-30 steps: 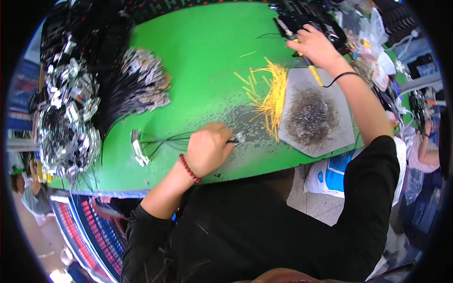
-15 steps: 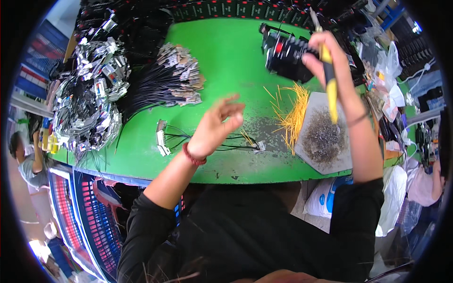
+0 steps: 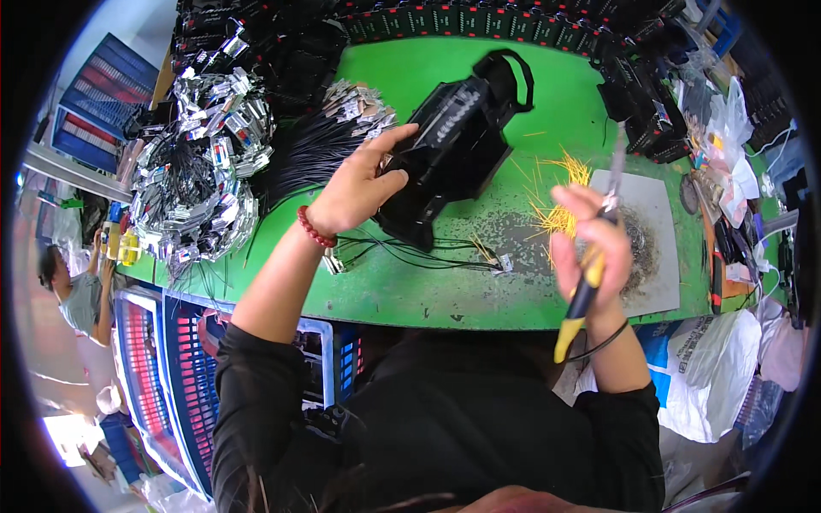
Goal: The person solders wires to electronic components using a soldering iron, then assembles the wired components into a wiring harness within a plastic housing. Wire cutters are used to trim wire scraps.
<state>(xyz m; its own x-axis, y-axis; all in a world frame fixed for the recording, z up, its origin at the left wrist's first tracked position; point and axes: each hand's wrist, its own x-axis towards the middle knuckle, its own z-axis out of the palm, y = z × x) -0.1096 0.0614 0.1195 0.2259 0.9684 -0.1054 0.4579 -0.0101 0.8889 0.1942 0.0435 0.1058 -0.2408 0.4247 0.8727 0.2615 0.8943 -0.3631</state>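
Note:
My left hand, with a red bead bracelet at its wrist, grips the left side of a black plastic housing. The housing is tilted over the table, its looped handle at the far right end. In my right hand is a soldering iron with a yellow and black handle; its thin metal tip points away from me and is blurred. Below the housing lie black wires with a small silvery connector at their right end. Yellow thin sticks or wires lie in a pile left of my right hand.
A grey board with dark crumbs lies at the right. Bundled wires with silvery connectors and black cables fill the left. Black housings line the green table's far edge. Another person sits far left.
The black housing has come from the far right to the middle, now in my left hand. My right hand has let go of it and drawn nearer, still holding the soldering iron.

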